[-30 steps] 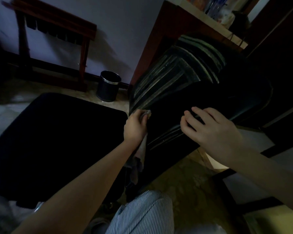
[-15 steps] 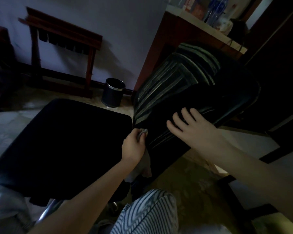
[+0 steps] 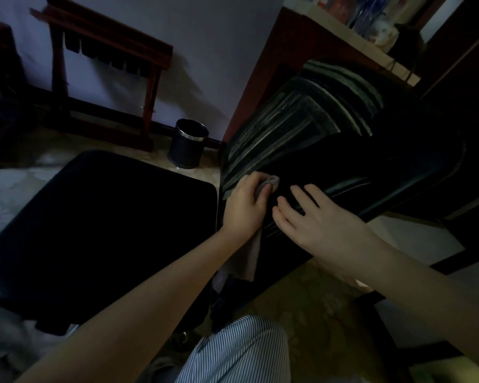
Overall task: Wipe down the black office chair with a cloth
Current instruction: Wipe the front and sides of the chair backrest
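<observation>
Head view, dim room.

- **Black office chair** (image 3: 108, 230): seat at lower left. The backrest (image 3: 343, 161) tilts away to the upper right, and its upper part is marked with pale streaks.
- **Left hand** (image 3: 245, 208): fingers curled round a bunched grey cloth (image 3: 250, 254), pressing it to the backrest's left edge at the foot of the streaks. The loose tail hangs below the wrist.
- **Right hand** (image 3: 324, 228): fingers straight and spread, flat on the backrest just beside the left hand, holding nothing.
- **Change:** half a second ago the cloth sat lower on that edge. It has come back up to the streaks, and the right hand has closed in beside it.
- **Reading:** a short up-and-down rubbing stroke with the backrest braced. Wiping is under way, and most of the backrest likely remains.
- **Also present:** waste bin (image 3: 188, 146) on the floor by the wall, and a wooden rack (image 3: 108, 51).
</observation>
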`<state>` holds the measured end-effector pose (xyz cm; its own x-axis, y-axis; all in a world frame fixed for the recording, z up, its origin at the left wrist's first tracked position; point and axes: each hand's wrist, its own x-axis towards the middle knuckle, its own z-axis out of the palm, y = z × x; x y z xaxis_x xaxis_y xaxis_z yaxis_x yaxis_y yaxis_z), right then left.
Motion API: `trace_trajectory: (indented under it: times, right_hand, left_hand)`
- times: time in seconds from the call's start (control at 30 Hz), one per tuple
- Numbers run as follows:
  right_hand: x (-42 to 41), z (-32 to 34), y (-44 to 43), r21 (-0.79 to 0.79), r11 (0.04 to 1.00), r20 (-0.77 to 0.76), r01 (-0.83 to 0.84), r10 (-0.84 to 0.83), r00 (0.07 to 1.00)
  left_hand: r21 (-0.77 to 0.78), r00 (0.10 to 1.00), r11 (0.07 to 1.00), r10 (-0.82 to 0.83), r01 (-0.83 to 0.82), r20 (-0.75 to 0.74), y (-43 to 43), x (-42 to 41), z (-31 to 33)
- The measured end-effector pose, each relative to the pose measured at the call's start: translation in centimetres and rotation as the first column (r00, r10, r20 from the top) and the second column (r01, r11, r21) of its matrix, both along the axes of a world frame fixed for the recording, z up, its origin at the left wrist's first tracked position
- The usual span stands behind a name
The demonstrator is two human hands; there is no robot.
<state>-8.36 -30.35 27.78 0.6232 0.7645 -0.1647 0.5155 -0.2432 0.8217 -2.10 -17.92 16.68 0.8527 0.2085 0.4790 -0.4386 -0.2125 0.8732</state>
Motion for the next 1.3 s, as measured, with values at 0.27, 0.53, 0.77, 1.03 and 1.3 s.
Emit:
trace_trajectory:
  times: [0.27,0.53,0.77,1.03,1.3]
  right_hand:
    - [0.5,-0.1,-0.7,0.01,0.993,0.001,-0.114,0.114,0.993]
    - [0.6,-0.4,-1.0,0.037,0.983,0.025,-0.18,0.179,0.984]
    - [1.3,-0.8,-1.2,0.044,0.971,0.056,-0.234,0.232,0.971]
    - [1.2,-0.6,-1.0,0.018,0.986,0.054,-0.163,0.162,0.985]
    - [1.0,-0.4,-0.6,0.01,0.999,-0.017,-0.047,0.047,0.999]
  left_hand:
    - [0.004,0.967,0.998,0.056,-0.057,-0.248,0.3,5.0,-2.3]
    - [-0.04,0.857,0.997,0.038,-0.068,-0.515,1.8,3.1,-7.7]
    - [-0.06,0.793,0.992,0.051,-0.11,-0.608,2.0,-0.6,-8.9]
    - [-0.067,0.877,0.99,0.08,-0.126,-0.475,1.4,-4.6,-5.8]
    - [-0.034,0.979,0.999,-0.018,0.011,-0.203,0.4,-0.4,0.1]
